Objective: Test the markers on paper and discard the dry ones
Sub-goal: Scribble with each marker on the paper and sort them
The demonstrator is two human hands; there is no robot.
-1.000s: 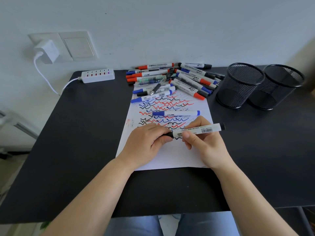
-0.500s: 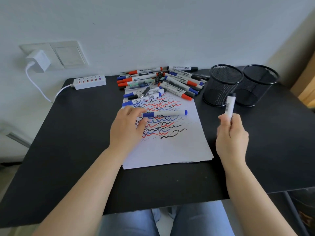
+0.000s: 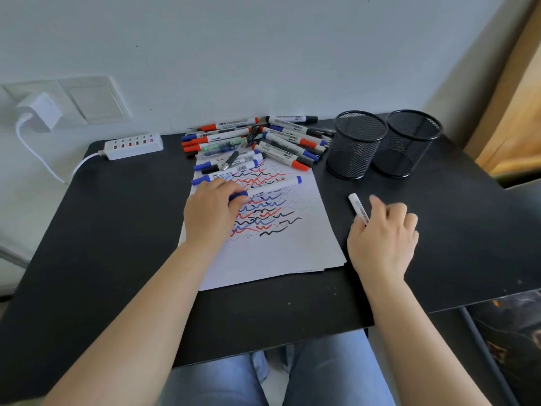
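While the left hand (image 3: 211, 210) pinches a blue-capped marker (image 3: 265, 189) on the scribbled paper (image 3: 272, 250), the right hand (image 3: 382, 237), fingers loosely spread, touches a white marker (image 3: 358, 208) on the black table (image 3: 117, 230).

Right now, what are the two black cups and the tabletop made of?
The two black cups: likely painted metal wire mesh, see-through walls with solid rims. Tabletop: matte black board, possibly laminate or painted wood; thin edge, little glare, some pale specks.
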